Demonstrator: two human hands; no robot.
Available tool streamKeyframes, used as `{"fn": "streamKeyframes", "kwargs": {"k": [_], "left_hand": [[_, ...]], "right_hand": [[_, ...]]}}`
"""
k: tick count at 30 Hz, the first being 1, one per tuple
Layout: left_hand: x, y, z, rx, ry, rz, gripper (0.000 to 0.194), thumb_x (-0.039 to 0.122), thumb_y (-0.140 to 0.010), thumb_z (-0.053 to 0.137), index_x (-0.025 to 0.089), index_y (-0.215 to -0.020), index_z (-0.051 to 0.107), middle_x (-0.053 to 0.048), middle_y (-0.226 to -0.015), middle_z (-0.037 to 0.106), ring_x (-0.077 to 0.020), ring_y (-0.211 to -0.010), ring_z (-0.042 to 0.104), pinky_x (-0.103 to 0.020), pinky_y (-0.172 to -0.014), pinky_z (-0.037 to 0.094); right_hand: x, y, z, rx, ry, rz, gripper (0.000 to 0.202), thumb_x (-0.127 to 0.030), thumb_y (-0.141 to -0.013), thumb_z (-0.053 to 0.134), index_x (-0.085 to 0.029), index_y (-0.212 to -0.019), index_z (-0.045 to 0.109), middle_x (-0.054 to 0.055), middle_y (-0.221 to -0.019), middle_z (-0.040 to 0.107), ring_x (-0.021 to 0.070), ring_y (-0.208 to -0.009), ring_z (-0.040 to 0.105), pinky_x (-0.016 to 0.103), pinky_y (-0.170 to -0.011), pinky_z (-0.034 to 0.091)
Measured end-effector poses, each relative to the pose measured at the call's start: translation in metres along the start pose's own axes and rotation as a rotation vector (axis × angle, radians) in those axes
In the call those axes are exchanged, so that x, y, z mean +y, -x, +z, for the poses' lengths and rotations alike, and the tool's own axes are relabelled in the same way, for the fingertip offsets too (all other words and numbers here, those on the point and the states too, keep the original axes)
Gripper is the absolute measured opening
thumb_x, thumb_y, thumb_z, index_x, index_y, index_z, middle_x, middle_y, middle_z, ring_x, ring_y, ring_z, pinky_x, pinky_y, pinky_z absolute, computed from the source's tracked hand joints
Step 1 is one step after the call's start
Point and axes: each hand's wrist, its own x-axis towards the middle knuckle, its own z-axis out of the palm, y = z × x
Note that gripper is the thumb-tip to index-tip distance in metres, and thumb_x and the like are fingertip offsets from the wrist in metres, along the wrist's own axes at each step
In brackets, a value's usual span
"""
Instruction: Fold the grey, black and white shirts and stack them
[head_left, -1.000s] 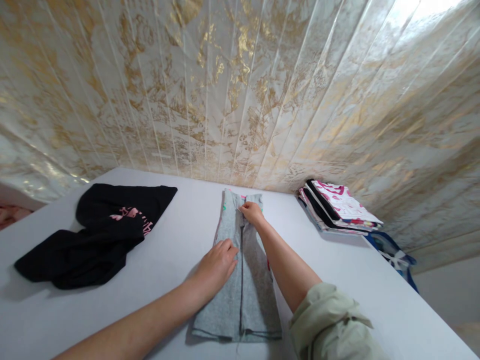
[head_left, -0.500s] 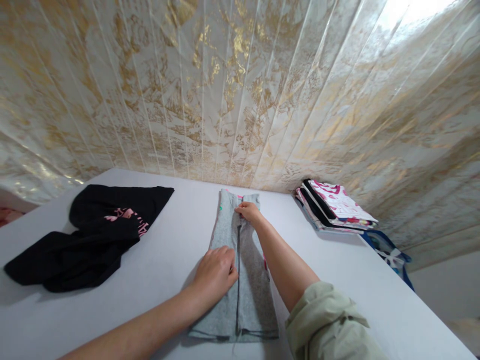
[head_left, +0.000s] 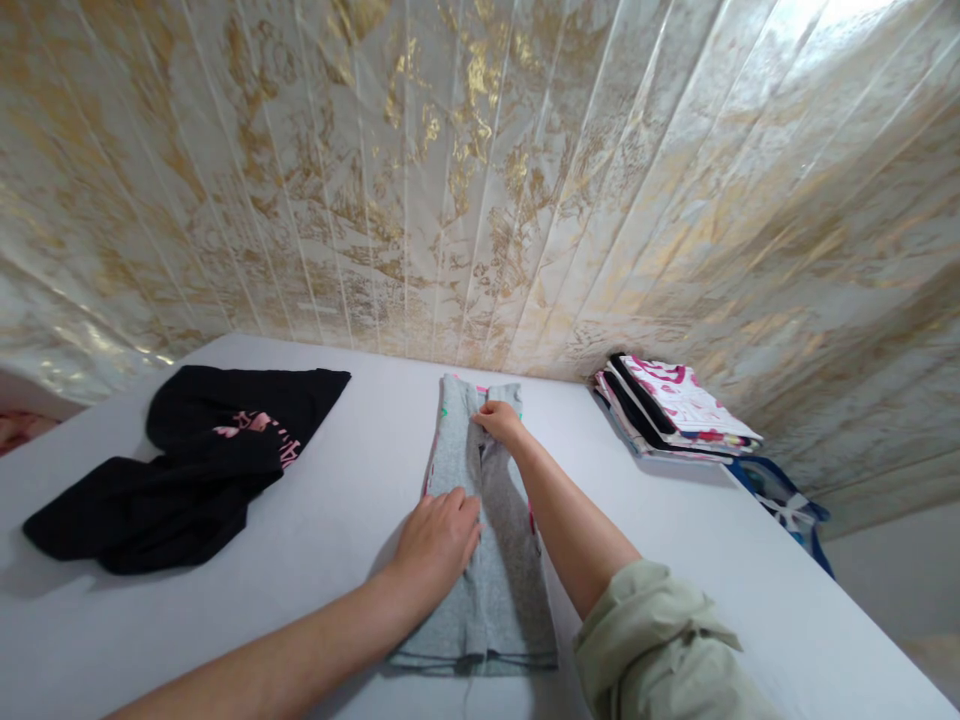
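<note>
On the white table (head_left: 322, 535) lies a long grey garment (head_left: 514, 590), edges pink-flecked.

Folded clothes (head_left: 686, 400) and gold-patterned backdrop (head_left: 450, 180) suggest a home.

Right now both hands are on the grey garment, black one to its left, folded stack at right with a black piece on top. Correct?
One miss: the head view shows the folded stack topped by a white piece with pink print, not black. Left hand and right hand on the grey garment, black garment to its left: correct.
</note>
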Motion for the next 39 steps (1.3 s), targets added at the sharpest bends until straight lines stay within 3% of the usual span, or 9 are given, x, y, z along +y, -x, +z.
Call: {"fn": "streamKeyframes", "kwargs": {"k": [7, 12, 16, 22, 27, 31, 34, 36, 39], "left_hand": [[-0.002, -0.001, 0.004, 0.004, -0.034, -0.003, 0.017, 0.019, -0.093, 0.048, 0.018, -0.105, 0.059, -0.008, -0.105, 0.063, -0.0240, -0.098, 0.062, -0.038, -0.085, 0.049], [-0.007, -0.003, 0.022, 0.150, -0.031, 0.004, 0.033, 0.022, -0.091, 0.051, 0.017, -0.124, 0.057, -0.011, -0.128, 0.060, -0.0268, -0.122, 0.053, -0.045, -0.106, 0.039], [-0.015, -0.004, 0.036, 0.157, -0.009, 0.017, 0.049, 0.032, -0.094, 0.046, 0.012, -0.139, 0.046, -0.013, -0.149, 0.043, -0.0269, -0.138, 0.038, -0.046, -0.117, 0.027], [-0.019, -0.004, 0.033, 0.122, -0.022, 0.028, 0.055, 0.039, -0.095, 0.039, 0.013, -0.144, 0.042, -0.011, -0.153, 0.036, -0.0260, -0.141, 0.033, -0.044, -0.117, 0.025], [-0.019, -0.004, 0.032, 0.145, -0.016, 0.026, 0.054, 0.040, -0.095, 0.040, 0.017, -0.143, 0.044, -0.009, -0.153, 0.037, -0.0259, -0.141, 0.034, -0.044, -0.117, 0.025], [-0.019, -0.004, 0.033, 0.142, -0.007, 0.021, 0.053, 0.040, -0.095, 0.040, 0.018, -0.142, 0.046, -0.008, -0.153, 0.038, -0.0262, -0.142, 0.033, -0.045, -0.117, 0.024], [-0.020, -0.005, 0.033, 0.146, -0.004, 0.019, 0.052, 0.040, -0.094, 0.041, 0.017, -0.141, 0.047, -0.010, -0.153, 0.038, -0.0265, -0.142, 0.032, -0.045, -0.117, 0.023], [-0.020, -0.006, 0.034, 0.158, -0.010, 0.016, 0.053, 0.039, -0.094, 0.043, 0.016, -0.141, 0.046, -0.011, -0.153, 0.037, -0.0270, -0.142, 0.032, -0.045, -0.118, 0.023], [-0.019, -0.005, 0.034, 0.151, -0.030, -0.012, 0.056, 0.040, -0.093, 0.045, 0.014, -0.143, 0.044, -0.013, -0.153, 0.037, -0.0283, -0.142, 0.031, -0.045, -0.118, 0.022]], "right_hand": [[-0.008, 0.007, -0.004, 0.048, 0.106, 0.003, 0.014, -0.032, -0.075, 0.063, -0.020, -0.081, 0.068, 0.001, -0.075, 0.066, 0.0143, -0.069, 0.057, 0.023, -0.060, 0.037], [-0.023, 0.002, -0.004, 0.085, 0.162, 0.026, 0.022, -0.041, -0.079, 0.061, -0.020, -0.078, 0.069, 0.007, -0.077, 0.068, 0.0192, -0.073, 0.060, 0.027, -0.064, 0.039], [-0.030, 0.000, 0.000, 0.135, 0.180, 0.036, 0.017, -0.035, -0.082, 0.060, -0.020, -0.082, 0.069, 0.010, -0.086, 0.070, 0.0224, -0.082, 0.062, 0.029, -0.068, 0.040], [-0.023, 0.002, 0.006, 0.211, 0.179, 0.025, 0.019, -0.029, -0.089, 0.051, -0.021, -0.097, 0.066, 0.009, -0.094, 0.069, 0.0209, -0.087, 0.062, 0.029, -0.073, 0.042], [-0.022, 0.003, -0.014, 0.213, 0.134, -0.076, 0.024, -0.022, -0.089, 0.051, -0.017, -0.110, 0.063, 0.008, -0.100, 0.068, 0.0170, -0.090, 0.061, 0.026, -0.079, 0.042], [-0.019, 0.029, -0.032, 0.224, 0.187, -0.216, 0.027, -0.020, -0.093, 0.043, -0.019, -0.111, 0.064, 0.008, -0.111, 0.064, 0.0160, -0.097, 0.060, 0.026, -0.085, 0.042], [-0.008, 0.065, -0.026, 0.106, 0.306, -0.381, 0.032, -0.023, -0.096, 0.039, -0.021, -0.112, 0.066, 0.008, -0.116, 0.064, 0.0174, -0.106, 0.059, 0.027, -0.093, 0.041], [0.001, 0.087, -0.015, 0.018, 0.392, -0.457, 0.036, -0.026, -0.096, 0.041, -0.021, -0.128, 0.059, 0.009, -0.131, 0.059, 0.0187, -0.121, 0.052, 0.030, -0.103, 0.035], [0.010, 0.105, -0.001, -0.009, 0.468, -0.472, 0.050, -0.034, -0.097, 0.042, -0.022, -0.146, 0.038, 0.007, -0.152, 0.039, 0.0195, -0.140, 0.032, 0.040, -0.114, 0.021]]}}
